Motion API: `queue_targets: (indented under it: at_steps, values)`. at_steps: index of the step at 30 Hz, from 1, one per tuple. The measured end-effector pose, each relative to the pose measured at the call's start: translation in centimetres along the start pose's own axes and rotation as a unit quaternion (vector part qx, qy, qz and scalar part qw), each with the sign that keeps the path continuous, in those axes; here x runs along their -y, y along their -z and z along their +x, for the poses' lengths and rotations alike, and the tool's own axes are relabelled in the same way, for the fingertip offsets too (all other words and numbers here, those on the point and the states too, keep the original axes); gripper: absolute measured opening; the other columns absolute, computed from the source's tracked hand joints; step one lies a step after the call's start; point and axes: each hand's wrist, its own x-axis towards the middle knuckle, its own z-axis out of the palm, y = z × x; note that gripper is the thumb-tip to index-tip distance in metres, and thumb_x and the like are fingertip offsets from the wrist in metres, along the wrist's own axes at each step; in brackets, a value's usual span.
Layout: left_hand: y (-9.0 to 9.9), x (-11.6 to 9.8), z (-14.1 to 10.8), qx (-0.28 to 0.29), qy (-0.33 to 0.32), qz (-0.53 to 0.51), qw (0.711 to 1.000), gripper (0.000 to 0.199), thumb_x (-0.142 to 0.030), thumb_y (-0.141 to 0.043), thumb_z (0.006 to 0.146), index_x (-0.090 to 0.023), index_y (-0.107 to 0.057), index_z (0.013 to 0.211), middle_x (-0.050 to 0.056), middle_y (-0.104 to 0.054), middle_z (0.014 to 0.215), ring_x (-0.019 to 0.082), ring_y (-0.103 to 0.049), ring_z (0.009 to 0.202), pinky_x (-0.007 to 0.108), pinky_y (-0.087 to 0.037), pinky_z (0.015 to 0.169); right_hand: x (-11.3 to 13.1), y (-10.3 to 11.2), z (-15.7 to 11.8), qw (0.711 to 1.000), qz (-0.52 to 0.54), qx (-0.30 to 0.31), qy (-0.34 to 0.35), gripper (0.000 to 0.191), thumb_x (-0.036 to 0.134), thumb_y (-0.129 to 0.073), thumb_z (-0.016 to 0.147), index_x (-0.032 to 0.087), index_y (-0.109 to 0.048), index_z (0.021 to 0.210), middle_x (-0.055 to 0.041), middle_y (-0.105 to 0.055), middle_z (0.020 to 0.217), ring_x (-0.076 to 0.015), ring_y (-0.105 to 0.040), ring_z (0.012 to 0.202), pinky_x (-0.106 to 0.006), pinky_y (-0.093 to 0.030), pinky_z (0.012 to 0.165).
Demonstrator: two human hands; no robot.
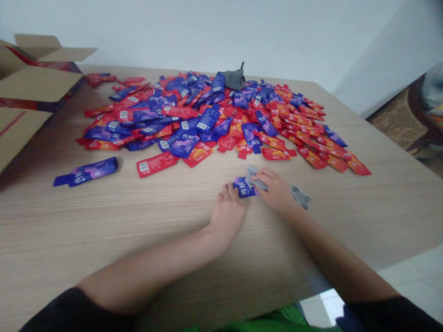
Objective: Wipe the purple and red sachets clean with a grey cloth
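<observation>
A blue pouch [242, 188] with white lettering lies flat on the table in front of me. My left hand [228, 207] has its fingers bent over the pouch's left end, holding it against the tabletop. In my right hand [275, 190] is a bunched grey cloth [254, 177], pressed onto the pouch's right part and covering some of it. More grey cloth [302, 197] shows beyond my right wrist; whether it is the same piece I cannot tell. To the left, a single blue pouch [93, 171] and a red pouch [157, 164] lie apart.
A wide heap of red and blue pouches [207, 117] spreads across the back of the table [104, 230], with a dark grey cloth bundle [235, 78] on top. An open cardboard box [41, 83] stands at the left. Behind is a pale wall [194, 32].
</observation>
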Motion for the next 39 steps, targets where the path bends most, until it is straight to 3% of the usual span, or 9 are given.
queue_targets:
  at_steps: [5,9,12,14,18,21,28,39]
  values:
    - [0.2,-0.1,0.1,0.012,-0.003,0.003,1.000,0.045,-0.007,-0.043,0.096,0.003,-0.053,0.138,0.032,-0.047,0.146,0.038,-0.053,0.133,0.044,-0.053,0.094,-3.0,1.2,-0.6,0.996,0.016,-0.008,-0.091,0.021,0.020,-0.055,0.087,0.021,-0.071,0.100,-0.0074,-0.068,0.108,-0.0243,-0.066,0.097,-0.038,-0.050,0.087]
    - [0.6,-0.2,0.1,0.015,0.000,0.004,1.000,0.044,-0.005,-0.043,0.096,0.002,-0.054,0.138,0.032,-0.048,0.145,0.037,-0.054,0.133,0.044,-0.054,0.095,-3.9,2.7,0.3,0.992,-0.008,0.015,-0.125,0.017,0.022,-0.058,0.086,0.022,-0.073,0.094,-0.0069,-0.072,0.103,-0.0240,-0.067,0.094,-0.038,-0.050,0.086]
    - [0.8,-0.2,0.1,0.011,0.002,0.001,1.000,0.043,-0.006,-0.044,0.096,0.002,-0.055,0.136,0.033,-0.049,0.144,0.037,-0.055,0.132,0.044,-0.055,0.094,-2.4,3.6,1.4,0.993,-0.004,-0.013,-0.114,0.015,0.022,-0.061,0.083,0.023,-0.073,0.092,-0.0068,-0.073,0.100,-0.0254,-0.067,0.094,-0.039,-0.050,0.086]
    - [0.8,-0.2,0.1,0.008,-0.001,-0.003,1.000,0.042,-0.006,-0.045,0.095,0.002,-0.057,0.134,0.034,-0.049,0.144,0.037,-0.055,0.132,0.044,-0.055,0.094,-0.4,3.4,1.9,0.997,0.030,-0.037,-0.064,0.016,0.023,-0.061,0.084,0.023,-0.073,0.095,-0.0065,-0.072,0.100,-0.0240,-0.067,0.094,-0.038,-0.050,0.086]
    - [0.9,-0.2,0.1,0.003,-0.008,-0.009,1.000,0.040,-0.006,-0.046,0.095,0.001,-0.059,0.133,0.036,-0.049,0.143,0.038,-0.055,0.131,0.044,-0.055,0.092,3.5,1.2,1.6,0.996,0.066,0.034,0.039,0.022,0.013,-0.058,0.083,0.023,-0.071,0.097,-0.0056,-0.071,0.104,-0.0211,-0.066,0.098,-0.034,-0.050,0.088]
    - [1.0,-0.2,0.0,0.007,-0.011,-0.006,1.000,0.041,-0.006,-0.045,0.096,0.002,-0.058,0.133,0.036,-0.050,0.143,0.038,-0.055,0.131,0.044,-0.054,0.093,4.1,-0.1,0.9,0.998,0.014,0.063,0.025,0.027,0.008,-0.057,0.080,0.023,-0.071,0.097,-0.0060,-0.071,0.108,-0.0227,-0.065,0.100,-0.036,-0.050,0.088]
    - [1.2,0.1,-0.1,0.013,-0.008,0.005,1.000,0.043,-0.004,-0.041,0.096,0.003,-0.057,0.135,0.031,-0.052,0.144,0.033,-0.057,0.129,0.041,-0.052,0.096,0.4,0.8,-0.5,0.997,0.008,0.008,-0.077,0.016,0.019,-0.059,0.084,0.024,-0.070,0.094,-0.0050,-0.069,0.104,-0.0238,-0.067,0.095,-0.038,-0.051,0.084]
    - [0.5,-0.4,0.3,0.005,-0.003,0.009,1.000,0.046,-0.001,-0.042,0.093,0.003,-0.055,0.136,0.033,-0.051,0.143,0.036,-0.056,0.130,0.044,-0.053,0.094,-3.0,1.5,-1.7,0.994,0.000,-0.011,-0.111,0.015,0.022,-0.059,0.083,0.024,-0.072,0.090,-0.0049,-0.071,0.100,-0.0218,-0.067,0.090,-0.037,-0.052,0.083]
